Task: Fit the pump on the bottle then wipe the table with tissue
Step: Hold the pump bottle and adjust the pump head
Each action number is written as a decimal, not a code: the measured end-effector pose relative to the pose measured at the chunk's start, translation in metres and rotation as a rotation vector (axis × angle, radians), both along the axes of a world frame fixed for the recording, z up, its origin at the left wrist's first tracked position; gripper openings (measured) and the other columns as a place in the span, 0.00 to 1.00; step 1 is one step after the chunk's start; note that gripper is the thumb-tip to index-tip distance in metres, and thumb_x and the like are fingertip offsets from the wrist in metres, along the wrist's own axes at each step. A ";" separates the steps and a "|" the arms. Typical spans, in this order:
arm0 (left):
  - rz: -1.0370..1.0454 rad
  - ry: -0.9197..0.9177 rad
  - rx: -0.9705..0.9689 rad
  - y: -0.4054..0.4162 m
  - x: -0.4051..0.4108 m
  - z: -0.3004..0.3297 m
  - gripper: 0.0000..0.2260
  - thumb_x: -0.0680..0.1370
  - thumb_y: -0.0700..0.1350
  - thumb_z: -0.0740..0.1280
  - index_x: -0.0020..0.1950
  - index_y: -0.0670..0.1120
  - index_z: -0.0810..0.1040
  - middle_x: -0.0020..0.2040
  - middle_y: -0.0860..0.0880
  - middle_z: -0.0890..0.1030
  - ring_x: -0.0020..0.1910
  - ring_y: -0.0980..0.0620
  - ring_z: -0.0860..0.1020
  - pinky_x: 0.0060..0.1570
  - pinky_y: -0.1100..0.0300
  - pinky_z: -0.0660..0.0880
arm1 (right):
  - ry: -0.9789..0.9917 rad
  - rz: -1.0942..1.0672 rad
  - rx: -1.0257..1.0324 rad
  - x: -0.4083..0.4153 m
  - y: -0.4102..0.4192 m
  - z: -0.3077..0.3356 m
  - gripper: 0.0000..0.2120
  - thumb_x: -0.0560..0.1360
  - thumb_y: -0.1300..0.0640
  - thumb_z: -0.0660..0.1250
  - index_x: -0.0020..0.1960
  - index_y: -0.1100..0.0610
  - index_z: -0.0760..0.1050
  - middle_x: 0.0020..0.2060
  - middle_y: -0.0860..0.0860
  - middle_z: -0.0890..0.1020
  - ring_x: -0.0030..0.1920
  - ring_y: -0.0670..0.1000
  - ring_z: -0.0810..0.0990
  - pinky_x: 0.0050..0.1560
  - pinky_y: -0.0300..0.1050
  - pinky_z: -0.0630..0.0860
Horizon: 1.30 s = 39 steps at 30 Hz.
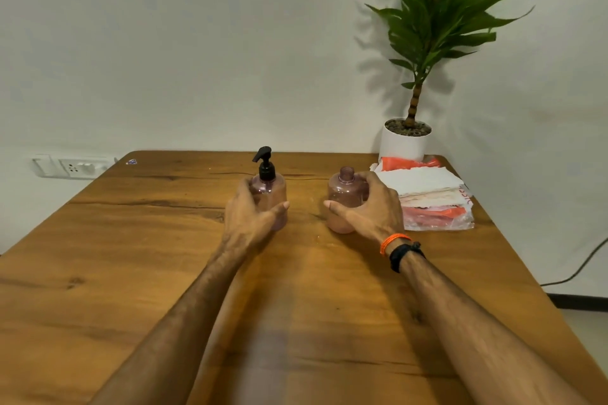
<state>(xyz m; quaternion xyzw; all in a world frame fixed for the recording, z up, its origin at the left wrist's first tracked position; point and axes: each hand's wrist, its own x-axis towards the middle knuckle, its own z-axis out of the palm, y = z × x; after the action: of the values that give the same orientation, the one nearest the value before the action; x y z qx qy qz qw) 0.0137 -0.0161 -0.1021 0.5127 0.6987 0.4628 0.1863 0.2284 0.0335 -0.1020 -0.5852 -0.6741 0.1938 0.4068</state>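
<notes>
Two pinkish bottles stand upright near the table's (131,273) middle, well apart. The left bottle (274,197) carries the black pump (265,163); the left hand (251,219) curls round it from 8 o'clock. The open-necked right bottle (345,197) sits in the right hand (373,210), gripped from 4 o'clock. A tissue pack (431,194) lies just at 3 o'clock, a potted plant (406,138) at 1 o'clock.
</notes>
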 end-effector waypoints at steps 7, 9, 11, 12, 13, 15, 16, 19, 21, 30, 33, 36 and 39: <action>-0.004 -0.048 0.008 -0.029 -0.013 -0.006 0.36 0.66 0.53 0.79 0.70 0.46 0.68 0.64 0.47 0.78 0.51 0.55 0.75 0.50 0.61 0.74 | 0.028 -0.011 0.043 0.014 -0.026 -0.005 0.39 0.56 0.32 0.77 0.62 0.47 0.73 0.57 0.48 0.82 0.51 0.46 0.76 0.52 0.43 0.76; -0.018 -0.060 0.008 -0.033 -0.011 -0.007 0.36 0.66 0.53 0.79 0.70 0.47 0.68 0.64 0.48 0.77 0.52 0.56 0.75 0.49 0.62 0.72 | 0.026 -0.013 0.047 0.013 -0.031 -0.006 0.39 0.57 0.32 0.77 0.63 0.47 0.73 0.57 0.47 0.82 0.51 0.46 0.77 0.52 0.43 0.76; -0.024 -0.054 0.004 -0.035 -0.008 -0.008 0.35 0.67 0.53 0.79 0.69 0.48 0.68 0.64 0.48 0.77 0.52 0.56 0.75 0.47 0.64 0.71 | 0.023 -0.019 0.047 0.012 -0.033 -0.006 0.39 0.57 0.33 0.77 0.63 0.48 0.73 0.57 0.47 0.82 0.52 0.46 0.77 0.52 0.42 0.75; -0.024 -0.051 0.003 -0.036 -0.008 -0.009 0.35 0.67 0.53 0.79 0.69 0.48 0.68 0.64 0.48 0.77 0.52 0.56 0.75 0.47 0.64 0.71 | 0.025 -0.018 0.044 0.011 -0.034 -0.007 0.39 0.58 0.33 0.77 0.63 0.48 0.73 0.57 0.47 0.82 0.52 0.46 0.77 0.51 0.42 0.74; -0.022 -0.053 0.000 -0.036 -0.007 -0.010 0.35 0.66 0.54 0.79 0.69 0.48 0.68 0.64 0.48 0.77 0.53 0.55 0.75 0.47 0.63 0.71 | 0.028 -0.014 0.039 0.012 -0.035 -0.007 0.39 0.58 0.34 0.77 0.64 0.48 0.72 0.57 0.47 0.82 0.52 0.45 0.76 0.51 0.41 0.73; -0.015 -0.061 -0.006 -0.037 -0.006 -0.011 0.36 0.66 0.54 0.79 0.69 0.48 0.68 0.63 0.48 0.78 0.53 0.55 0.75 0.47 0.63 0.71 | 0.031 0.000 0.021 0.012 -0.036 -0.008 0.39 0.59 0.35 0.77 0.64 0.49 0.72 0.58 0.48 0.81 0.53 0.47 0.77 0.52 0.42 0.73; -0.011 -0.062 -0.005 -0.038 -0.006 -0.011 0.36 0.66 0.55 0.79 0.69 0.48 0.68 0.63 0.48 0.78 0.52 0.56 0.75 0.46 0.65 0.71 | 0.031 0.007 0.012 0.012 -0.036 -0.008 0.39 0.59 0.35 0.77 0.65 0.50 0.71 0.59 0.48 0.81 0.54 0.47 0.77 0.52 0.42 0.73; -0.014 -0.066 -0.001 -0.040 -0.004 -0.012 0.36 0.65 0.55 0.79 0.69 0.48 0.68 0.63 0.49 0.77 0.52 0.56 0.75 0.46 0.65 0.70 | 0.035 0.011 0.003 0.011 -0.039 -0.003 0.42 0.60 0.35 0.78 0.67 0.51 0.69 0.63 0.50 0.78 0.59 0.50 0.76 0.56 0.42 0.72; -0.019 -0.065 0.005 -0.041 -0.002 -0.012 0.36 0.66 0.55 0.79 0.69 0.48 0.68 0.63 0.48 0.77 0.52 0.56 0.75 0.47 0.64 0.71 | 0.037 -0.018 0.078 0.008 -0.045 0.006 0.41 0.62 0.37 0.77 0.68 0.52 0.68 0.65 0.52 0.76 0.63 0.52 0.75 0.61 0.46 0.73; -0.005 -0.088 0.064 -0.049 0.004 -0.017 0.32 0.67 0.55 0.78 0.65 0.48 0.70 0.62 0.48 0.78 0.56 0.53 0.76 0.55 0.56 0.75 | -0.005 0.134 0.512 -0.045 -0.079 0.045 0.17 0.69 0.48 0.71 0.55 0.54 0.74 0.51 0.46 0.77 0.50 0.45 0.76 0.45 0.44 0.78; -0.019 -0.128 0.081 -0.049 0.004 -0.022 0.33 0.66 0.57 0.78 0.66 0.49 0.70 0.62 0.49 0.78 0.58 0.52 0.78 0.57 0.53 0.77 | -0.016 0.197 0.430 -0.065 -0.075 0.042 0.17 0.70 0.47 0.72 0.55 0.51 0.74 0.50 0.44 0.78 0.47 0.43 0.77 0.42 0.39 0.75; -0.029 -0.164 0.094 -0.046 0.002 -0.027 0.33 0.65 0.57 0.79 0.66 0.51 0.71 0.62 0.51 0.79 0.59 0.53 0.78 0.58 0.49 0.79 | 0.003 0.245 0.332 -0.084 -0.064 0.040 0.19 0.70 0.46 0.73 0.57 0.52 0.75 0.51 0.45 0.80 0.46 0.43 0.78 0.42 0.36 0.75; -0.077 -0.202 0.102 -0.043 -0.005 -0.036 0.33 0.64 0.55 0.80 0.65 0.52 0.72 0.59 0.52 0.80 0.57 0.55 0.80 0.55 0.50 0.81 | 0.035 0.260 0.260 -0.099 -0.054 0.039 0.21 0.68 0.42 0.74 0.57 0.50 0.75 0.50 0.42 0.81 0.45 0.41 0.80 0.44 0.35 0.77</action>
<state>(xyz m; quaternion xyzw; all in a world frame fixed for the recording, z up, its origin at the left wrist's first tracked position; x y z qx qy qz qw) 0.0086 -0.0593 -0.1378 0.4989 0.6318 0.5393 0.2472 0.1294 -0.0203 -0.0633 -0.4320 -0.7563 0.1661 0.4623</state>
